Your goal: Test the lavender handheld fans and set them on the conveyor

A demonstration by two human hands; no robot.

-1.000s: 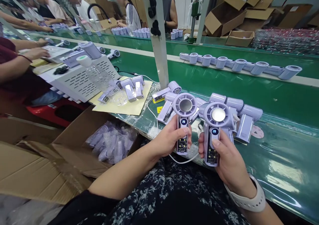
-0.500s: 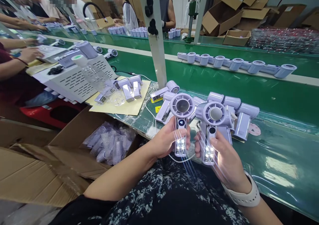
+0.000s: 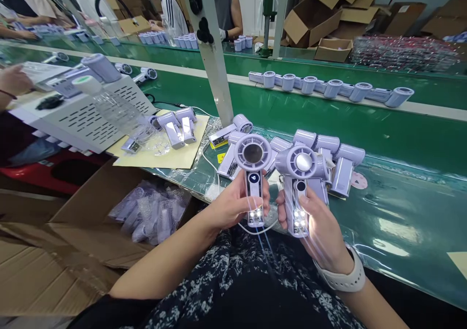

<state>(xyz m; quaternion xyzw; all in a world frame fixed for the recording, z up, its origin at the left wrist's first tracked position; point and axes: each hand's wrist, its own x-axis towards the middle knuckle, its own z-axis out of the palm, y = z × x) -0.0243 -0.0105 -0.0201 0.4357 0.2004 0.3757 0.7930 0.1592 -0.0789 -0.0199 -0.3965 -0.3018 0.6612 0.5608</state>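
My left hand is closed round the handle of a lilac handheld fan, its round head up and facing me. Small lights glow low on its handle, and a white mark shows on its round display. In my right hand is a second lilac handheld fan, also upright, with lights shining on its handle and its round display dark. My right thumb rests just below that display. Behind both lie several more lilac fans on the green bench, partly hidden by the held ones.
A row of lilac fans lies along the conveyor belt. Left are a yellow sheet with fans, a white slotted metal box and a carton of bubble-wrapped items. A metal post rises ahead. Co-workers stand across.
The view has shifted, so the scene sits further left. Both hands still hold their fans. The left thumb lies lower on its handle, covering some lights, and the left display's mark looks different.
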